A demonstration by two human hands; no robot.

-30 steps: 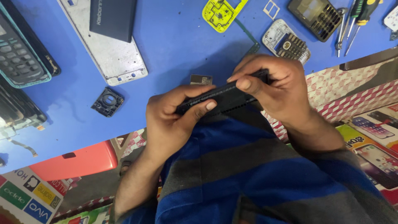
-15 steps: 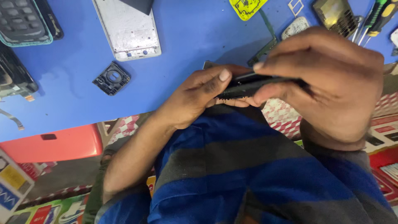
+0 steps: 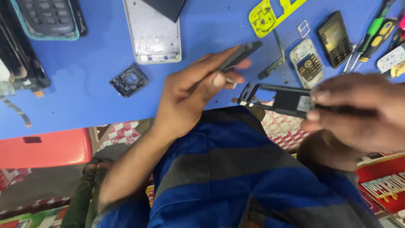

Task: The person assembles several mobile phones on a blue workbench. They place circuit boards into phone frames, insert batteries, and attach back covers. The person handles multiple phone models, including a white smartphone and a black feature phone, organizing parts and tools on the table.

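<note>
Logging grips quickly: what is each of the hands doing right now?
Left hand: closed on a thin dark panel.
Right hand: closed on a black phone frame.

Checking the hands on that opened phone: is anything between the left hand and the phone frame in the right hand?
Nothing visible: the left hand, holding a dark cover, and the phone frame have only bare blue table between them.

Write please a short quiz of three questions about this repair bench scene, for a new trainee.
1. True or false: the left hand and the right hand hold separate parts.
2. What does the right hand hold? A) a green screwdriver B) a black phone frame C) a yellow cover
3. What colour is the table?

Key:
1. True; the left hand holds a thin dark panel.
2. B
3. Blue
</note>
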